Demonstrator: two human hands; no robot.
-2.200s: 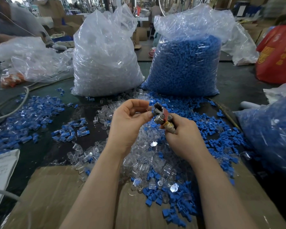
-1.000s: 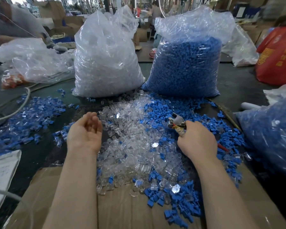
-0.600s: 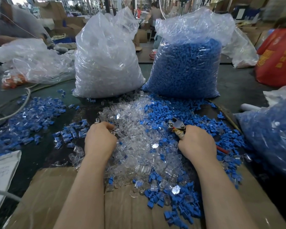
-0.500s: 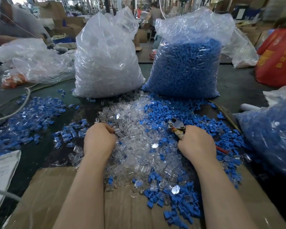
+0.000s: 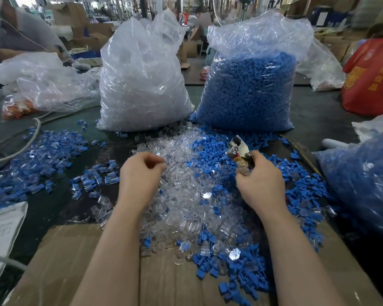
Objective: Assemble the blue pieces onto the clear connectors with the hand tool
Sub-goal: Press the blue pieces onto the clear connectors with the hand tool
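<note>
- Right hand [image 5: 261, 184]: fingers curled tight round the handles of the hand tool [image 5: 239, 151]. Tool held above the blue pieces [image 5: 210, 151]; long axis tilted, metal head pointing up, away and to the left.
- Left hand [image 5: 142, 173]: fingers curled inward, fingertips at the pile of clear connectors [image 5: 186, 195]; whether it holds one cannot be told.
- Both piles lie mixed on the table [image 5: 314, 115], between the hands.

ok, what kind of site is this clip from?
Most likely a small-parts assembly workshop or factory floor. Two big plastic sacks stand on the bench, one of clear connectors and one of blue pieces; loose parts cover the work surface; cardboard boxes and another worker fill the background.
</note>
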